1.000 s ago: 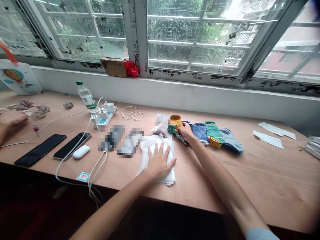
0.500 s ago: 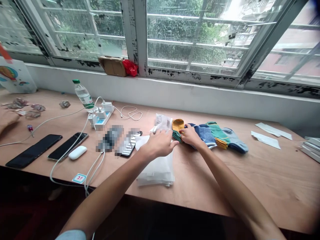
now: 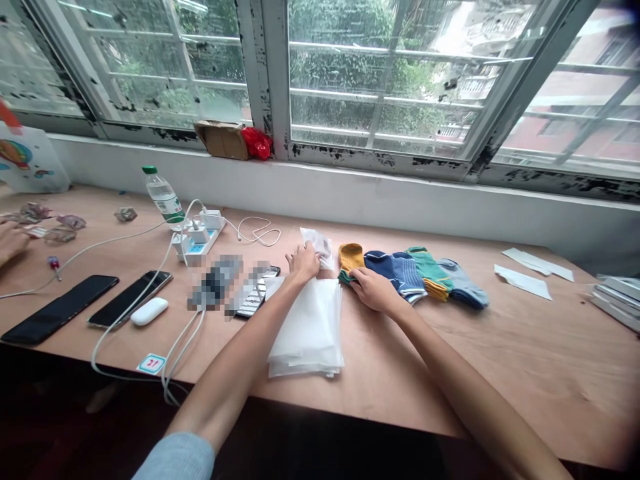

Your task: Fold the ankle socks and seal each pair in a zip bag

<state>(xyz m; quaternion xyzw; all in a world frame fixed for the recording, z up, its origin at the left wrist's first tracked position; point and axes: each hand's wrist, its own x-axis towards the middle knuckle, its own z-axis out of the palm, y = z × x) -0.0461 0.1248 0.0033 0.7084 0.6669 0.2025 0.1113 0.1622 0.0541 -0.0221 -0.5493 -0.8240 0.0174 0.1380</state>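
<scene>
My left hand (image 3: 303, 261) is at the far end of a stack of translucent bags (image 3: 307, 327), its fingers on a small crumpled clear packet (image 3: 320, 244); whether they pinch it is unclear. My right hand (image 3: 371, 288) rests at the green cuff of a yellow sock (image 3: 351, 256), its fingertips closed on the edge. To its right a row of folded socks overlaps: blue ones (image 3: 407, 272), a green one (image 3: 427, 265) with yellow trim, and a grey-blue one (image 3: 463, 283).
Phones (image 3: 129, 299), a white case (image 3: 149, 311), a power strip (image 3: 200, 240) with cables and a bottle (image 3: 164, 197) lie left. Paper strips (image 3: 525, 281) are at right. Another person's hand (image 3: 11, 241) shows at the far left edge.
My left hand has moved left, away from the socks, and the packet's top has shifted left with it. My right hand has come slightly nearer, down to the yellow sock's green cuff.
</scene>
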